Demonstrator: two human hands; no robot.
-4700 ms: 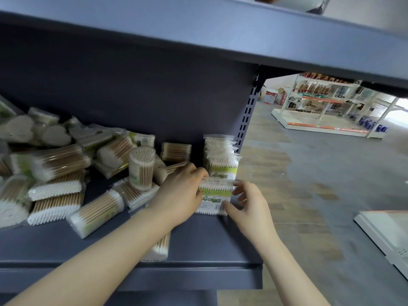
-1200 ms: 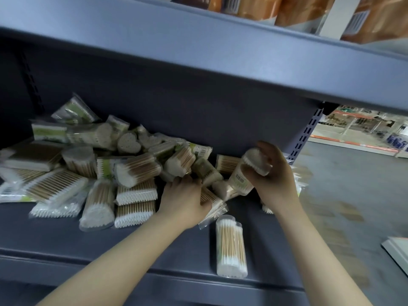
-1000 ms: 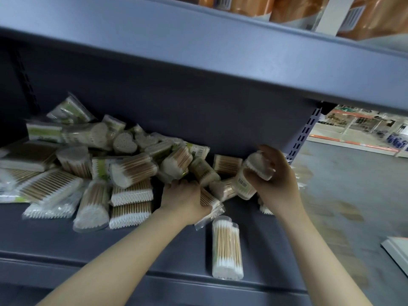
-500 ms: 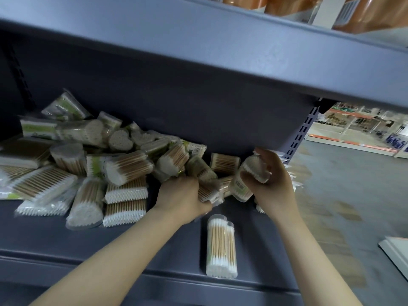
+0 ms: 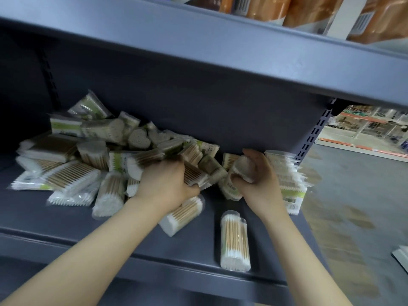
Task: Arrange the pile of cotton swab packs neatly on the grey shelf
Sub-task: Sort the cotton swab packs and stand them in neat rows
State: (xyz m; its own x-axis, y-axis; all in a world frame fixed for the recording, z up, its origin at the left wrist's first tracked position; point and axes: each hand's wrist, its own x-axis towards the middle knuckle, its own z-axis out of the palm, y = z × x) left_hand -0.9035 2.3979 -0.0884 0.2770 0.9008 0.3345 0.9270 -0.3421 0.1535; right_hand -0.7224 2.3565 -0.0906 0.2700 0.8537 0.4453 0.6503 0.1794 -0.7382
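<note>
A loose pile of cotton swab packs [image 5: 88, 164] covers the left and middle of the grey shelf [image 5: 66, 221]. My left hand [image 5: 165, 184] grips a flat swab pack [image 5: 196, 175] at the pile's right edge. My right hand [image 5: 256, 182] holds a round swab tub [image 5: 234, 182], tilted, just right of the left hand. Behind that hand a neat row of flat packs [image 5: 289, 180] stands at the shelf's right end. One tub [image 5: 235, 241] lies alone near the front edge, and another pack [image 5: 183, 215] lies under my left wrist.
The shelf board above [image 5: 220, 47] hangs low over my hands and carries orange packages [image 5: 265, 5]. A slotted upright [image 5: 313, 138] marks the shelf's right end. Beyond it lie a grey floor [image 5: 353, 195] and distant store racks [image 5: 375, 127].
Both hands have dropped lower toward the shelf. My left hand has pulled a flat pack out of the pile's edge. The tub in my right hand has come down with it.
</note>
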